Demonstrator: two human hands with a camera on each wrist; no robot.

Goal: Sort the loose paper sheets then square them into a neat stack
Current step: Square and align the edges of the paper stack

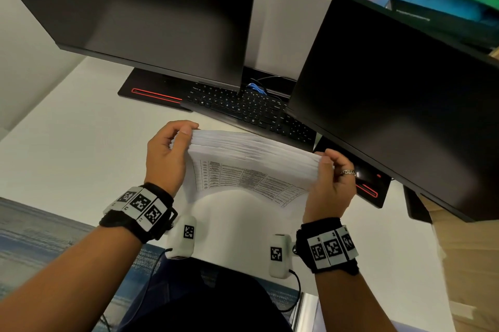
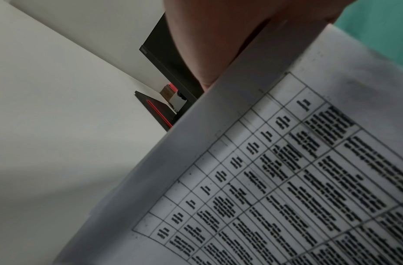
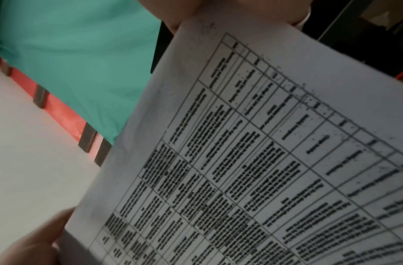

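Note:
A thick stack of white paper sheets printed with tables is held upright above the white desk, its top edges fanned slightly. My left hand grips the stack's left end, thumb on the near face and fingers curled over the top. My right hand, wearing a ring, grips the right end the same way. In the left wrist view the printed sheet fills the lower right with a finger behind it. In the right wrist view the sheet sits between fingers above and a thumb below.
Two dark monitors stand just beyond the stack, with a black keyboard between them. Their black bases with red stripes sit on the desk. The desk's near edge lies close below my wrists.

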